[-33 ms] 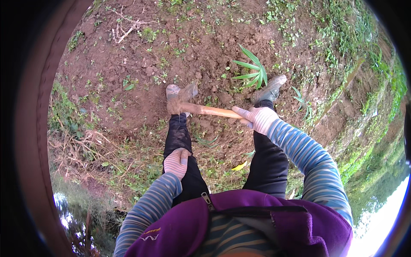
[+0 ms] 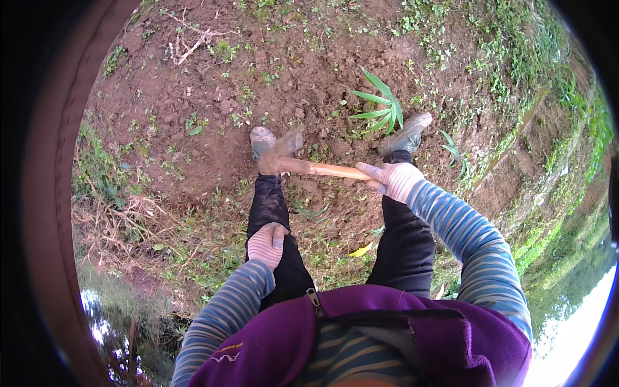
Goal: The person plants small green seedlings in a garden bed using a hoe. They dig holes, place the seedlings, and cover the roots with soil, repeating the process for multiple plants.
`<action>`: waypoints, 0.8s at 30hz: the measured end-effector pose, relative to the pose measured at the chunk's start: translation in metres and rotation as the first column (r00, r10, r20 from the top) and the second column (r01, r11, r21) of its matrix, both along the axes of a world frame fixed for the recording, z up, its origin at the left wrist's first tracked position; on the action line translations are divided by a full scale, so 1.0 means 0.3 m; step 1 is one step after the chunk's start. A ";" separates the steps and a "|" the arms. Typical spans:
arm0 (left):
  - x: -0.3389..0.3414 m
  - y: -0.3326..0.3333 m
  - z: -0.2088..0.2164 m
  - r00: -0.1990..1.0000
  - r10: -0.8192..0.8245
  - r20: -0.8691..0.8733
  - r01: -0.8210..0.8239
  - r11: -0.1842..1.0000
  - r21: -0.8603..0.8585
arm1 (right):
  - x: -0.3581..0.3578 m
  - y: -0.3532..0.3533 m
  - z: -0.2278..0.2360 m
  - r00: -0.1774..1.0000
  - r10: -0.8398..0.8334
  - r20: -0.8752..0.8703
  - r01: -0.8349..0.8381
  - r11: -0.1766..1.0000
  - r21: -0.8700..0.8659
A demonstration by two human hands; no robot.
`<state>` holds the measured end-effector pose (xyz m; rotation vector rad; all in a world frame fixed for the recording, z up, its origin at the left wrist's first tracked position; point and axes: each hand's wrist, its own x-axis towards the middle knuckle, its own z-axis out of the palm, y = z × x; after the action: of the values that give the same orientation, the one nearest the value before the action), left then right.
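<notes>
Brown soil (image 2: 206,109) is straddled by dark-trousered legs (image 2: 403,251). Wooden-handled tool (image 2: 322,169) is held crosswise between them, blurred head near left boot (image 2: 262,137). Handle is gripped by right hand (image 2: 394,178); left hand (image 2: 267,245) is rested on left leg, finger closure undetermined. Step judged: one-handed tool work; boot clearance called for next.

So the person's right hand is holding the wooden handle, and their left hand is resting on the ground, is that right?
Not quite: the left hand isn't on the ground. The head view shows it resting on the person's left leg. The right hand is indeed holding the wooden handle.
</notes>
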<state>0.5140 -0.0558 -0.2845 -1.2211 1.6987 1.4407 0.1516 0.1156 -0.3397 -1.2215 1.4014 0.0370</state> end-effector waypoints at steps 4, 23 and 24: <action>0.009 -0.003 0.003 1.000 0.002 -0.013 -0.002 1.000 -0.016 | -0.157 0.070 -0.039 0.908 0.154 -0.391 0.036 0.899 0.437; 0.058 -0.029 -0.009 1.000 -0.017 0.026 0.015 0.999 0.051 | 0.118 0.160 -0.064 0.826 -0.463 -0.322 0.524 0.840 0.137; 0.061 -0.031 -0.013 1.000 -0.018 0.013 0.018 0.999 0.028 | 0.160 0.112 -0.058 0.733 -0.652 -0.196 0.641 0.758 -0.123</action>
<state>0.5324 -0.0651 -0.2884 -1.1953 1.6712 1.4380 0.1994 0.1491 -0.3571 -0.7129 1.9839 -0.3584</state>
